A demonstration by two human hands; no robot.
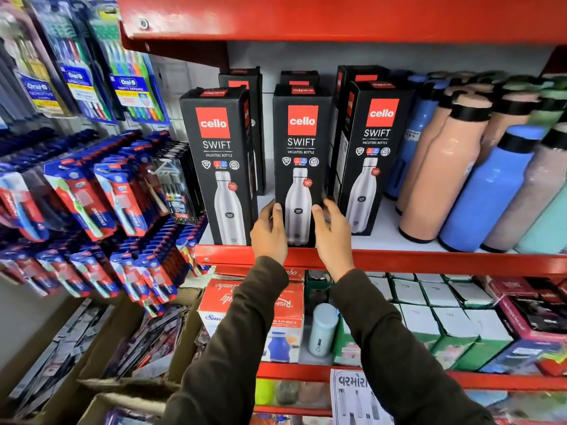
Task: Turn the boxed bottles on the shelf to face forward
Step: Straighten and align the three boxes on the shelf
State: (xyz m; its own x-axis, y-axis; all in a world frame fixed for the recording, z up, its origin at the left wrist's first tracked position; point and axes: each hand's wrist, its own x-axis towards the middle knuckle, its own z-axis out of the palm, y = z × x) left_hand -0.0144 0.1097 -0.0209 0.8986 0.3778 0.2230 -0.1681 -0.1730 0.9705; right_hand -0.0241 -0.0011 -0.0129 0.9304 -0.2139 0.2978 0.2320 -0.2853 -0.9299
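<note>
Both hands are gripping the middle boxed bottle (pixel 299 154) low down at the near edge of the red shelf (pixel 429 261). Left hand (pixel 270 230) is pressing its left side, right hand (pixel 329 227) its right side, fingers curled round the edges. Front face is showing; boxes left (pixel 219 161) and right (pixel 372 148) are standing beside it.
</note>
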